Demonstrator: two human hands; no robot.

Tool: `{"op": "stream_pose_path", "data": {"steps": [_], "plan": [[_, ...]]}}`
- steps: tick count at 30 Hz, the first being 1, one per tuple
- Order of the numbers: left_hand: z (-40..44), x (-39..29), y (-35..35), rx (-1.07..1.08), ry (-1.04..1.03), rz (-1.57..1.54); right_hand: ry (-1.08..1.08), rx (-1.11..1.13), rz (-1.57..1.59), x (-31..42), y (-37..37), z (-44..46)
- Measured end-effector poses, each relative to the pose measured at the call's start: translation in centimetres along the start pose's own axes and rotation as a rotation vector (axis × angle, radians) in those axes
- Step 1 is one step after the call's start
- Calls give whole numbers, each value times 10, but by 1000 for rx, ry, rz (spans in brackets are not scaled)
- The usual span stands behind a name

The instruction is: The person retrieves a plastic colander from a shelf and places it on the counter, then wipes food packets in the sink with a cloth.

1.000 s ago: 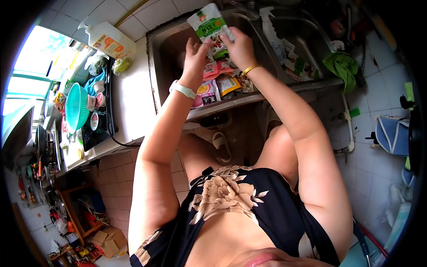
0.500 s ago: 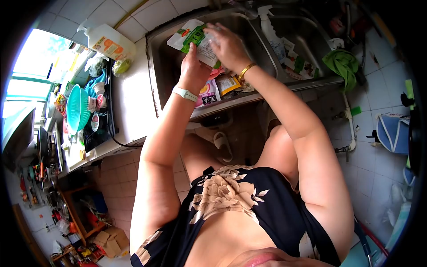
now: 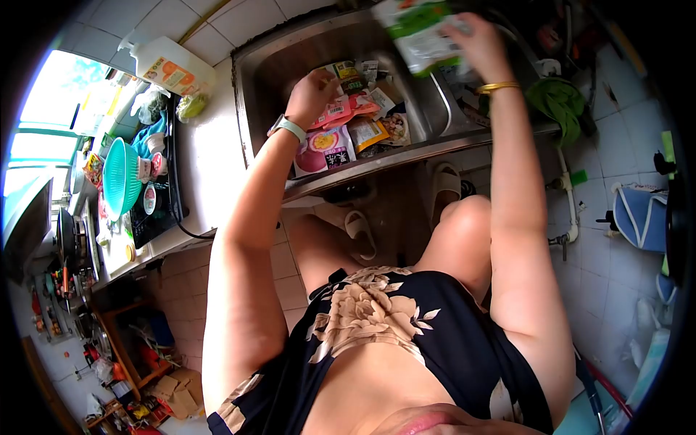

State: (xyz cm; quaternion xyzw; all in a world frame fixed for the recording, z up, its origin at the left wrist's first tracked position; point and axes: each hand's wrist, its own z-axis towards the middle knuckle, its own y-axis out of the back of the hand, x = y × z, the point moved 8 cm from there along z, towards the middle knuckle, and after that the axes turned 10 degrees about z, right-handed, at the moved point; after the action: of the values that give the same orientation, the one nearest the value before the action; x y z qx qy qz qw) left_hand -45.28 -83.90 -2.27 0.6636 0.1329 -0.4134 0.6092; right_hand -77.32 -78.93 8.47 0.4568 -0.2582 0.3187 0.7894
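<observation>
A green-and-white plastic packet (image 3: 420,32), smeared by motion, is held by its right edge in my right hand (image 3: 480,47). It hangs over the divider between the two basins. My left hand (image 3: 312,98) is above the left basin, fingers loosely bent, with nothing visible in it. Below and beside it lie several food packets: a pink pouch (image 3: 351,109), a purple-and-white packet (image 3: 324,151), a yellow-orange packet (image 3: 368,133) and a dark green packet (image 3: 349,76). The spray bottle in the right basin is mostly hidden behind my right hand and the packet.
The steel sink (image 3: 257,87) has two basins. A green cloth (image 3: 557,105) drapes over its right end. On the left counter are a large white jug (image 3: 174,67), a turquoise basket (image 3: 121,177) and a black stove (image 3: 163,210). A white pipe (image 3: 575,210) runs down the right wall.
My left hand has let go of the green-and-white packet and come down over the packets. My right hand has carried that packet rightward, toward the right basin.
</observation>
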Motion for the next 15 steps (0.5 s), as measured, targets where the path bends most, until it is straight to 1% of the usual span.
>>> {"op": "stream_pose_path", "data": {"steps": [1, 3, 4, 5, 7, 8, 10, 11, 12, 15], "plan": [[2, 12, 1, 0, 2, 1, -61, -18, -91, -13, 30, 3], [1, 29, -16, 184, -101, 677, -188, -54, -274, -45, 80, -1], [-2, 46, -25, 211, -55, 690, -161, -105, -445, -64, 94, -6], [-4, 55, -35, 214, -55, 689, -356, -46, -548, -74, 101, -14], [-7, 65, -51, 230, -112, 918, -457, -138, -494, -85, 109, -26], [-5, 63, -54, 229, -113, 917, -457, -138, -495, -82, 107, -26], [-2, 57, -66, 298, -143, 972, -292, -307, -632, -50, 102, -22], [-1, 54, -70, 334, -159, 999, -294, -305, -633, -40, 95, -23], [2, 51, -66, 335, -160, 999, -260, -297, -523, -24, 85, -22], [6, 56, -57, 574, -140, 952, -156, -276, -192, 33, 57, -19]]}}
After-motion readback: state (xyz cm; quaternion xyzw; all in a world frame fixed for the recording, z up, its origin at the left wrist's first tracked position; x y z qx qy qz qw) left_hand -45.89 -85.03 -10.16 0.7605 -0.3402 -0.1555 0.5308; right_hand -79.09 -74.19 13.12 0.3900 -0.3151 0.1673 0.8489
